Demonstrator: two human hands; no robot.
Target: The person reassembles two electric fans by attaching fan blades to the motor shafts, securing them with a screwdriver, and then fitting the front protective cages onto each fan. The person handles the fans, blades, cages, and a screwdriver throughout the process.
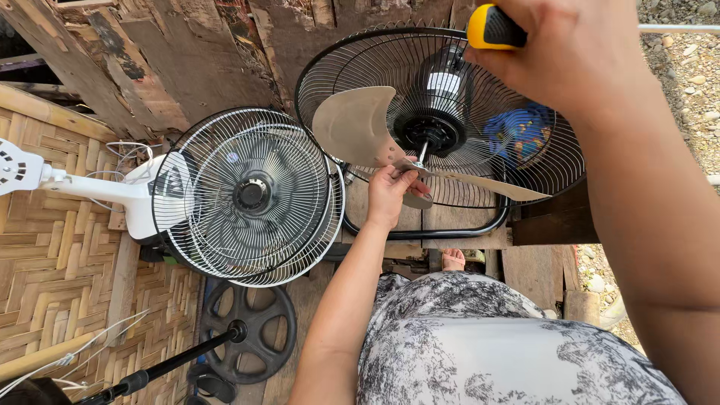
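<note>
Head view: the left hand [390,191] pinches the hub of the metal fan blade [360,124], which sits on the shaft in front of the black rear grille [525,180]. The right hand [570,52], nearer and to the right, is clenched around a yellow-and-black screwdriver handle [491,28]. A white fan [247,195] lies left.

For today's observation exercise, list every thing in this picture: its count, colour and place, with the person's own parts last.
Fan blade: one, beige metal, on the shaft of the black fan.
Black fan: one, rear guard and motor, top centre.
White fan: one, lying left.
Wire guards: at least two, stacked, centre left.
Round base with pole: one, black, bottom left.
Screwdriver: one, yellow and black handle, top.
Left hand: holds the blade hub.
Right hand: grips the screwdriver.
</note>
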